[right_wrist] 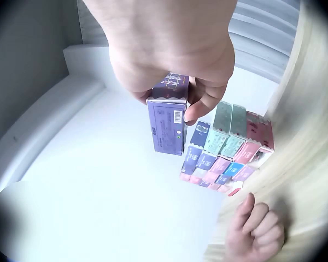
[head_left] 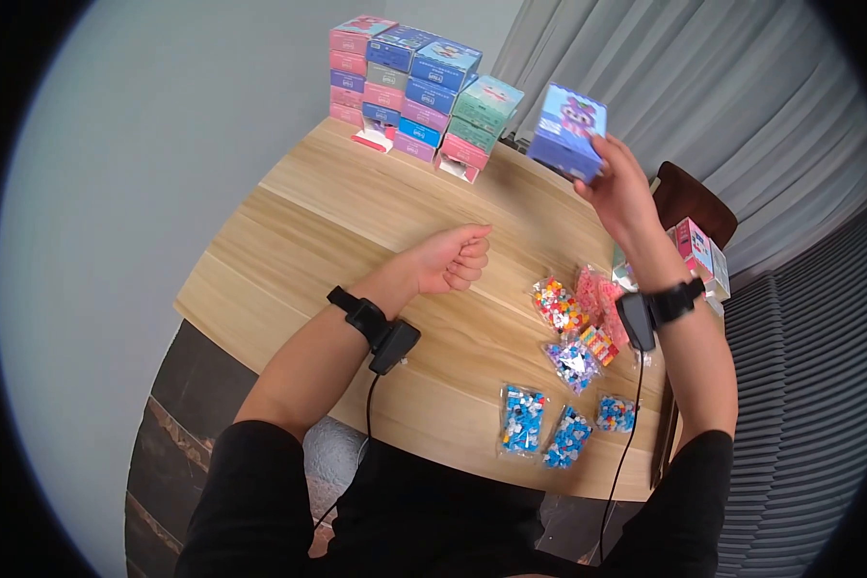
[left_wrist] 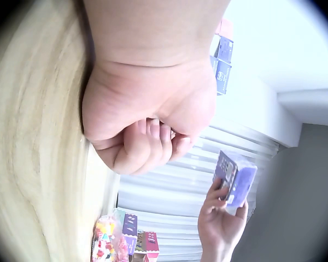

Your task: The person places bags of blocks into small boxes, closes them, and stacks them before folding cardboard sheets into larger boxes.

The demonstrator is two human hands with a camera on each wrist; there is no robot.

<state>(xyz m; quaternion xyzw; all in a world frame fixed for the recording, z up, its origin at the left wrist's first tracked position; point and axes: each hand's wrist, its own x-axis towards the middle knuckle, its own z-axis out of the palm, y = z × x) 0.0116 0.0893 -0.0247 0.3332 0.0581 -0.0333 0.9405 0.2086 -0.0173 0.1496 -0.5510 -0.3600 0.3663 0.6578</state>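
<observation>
My right hand (head_left: 624, 188) holds a small purple-blue box (head_left: 570, 130) up over the far right part of the table, thumb on one side and fingers on the other. A cartoon figure is printed on the box's top face. In the right wrist view, a side of the box (right_wrist: 168, 128) shows a barcode. My left hand (head_left: 456, 260) rests near the middle of the table with its fingers curled into the palm and nothing in it. Nearest to the raised box stands a row of stacked boxes (head_left: 438, 91) in pink, blue, purple and mint green.
Clear bags of coloured beads or small pieces (head_left: 523, 421) lie on the wooden table (head_left: 289, 226) at the front right. More boxes (head_left: 694, 246) stand beyond my right forearm, near a brown chair back (head_left: 696, 204). Cables hang from both wrist cameras.
</observation>
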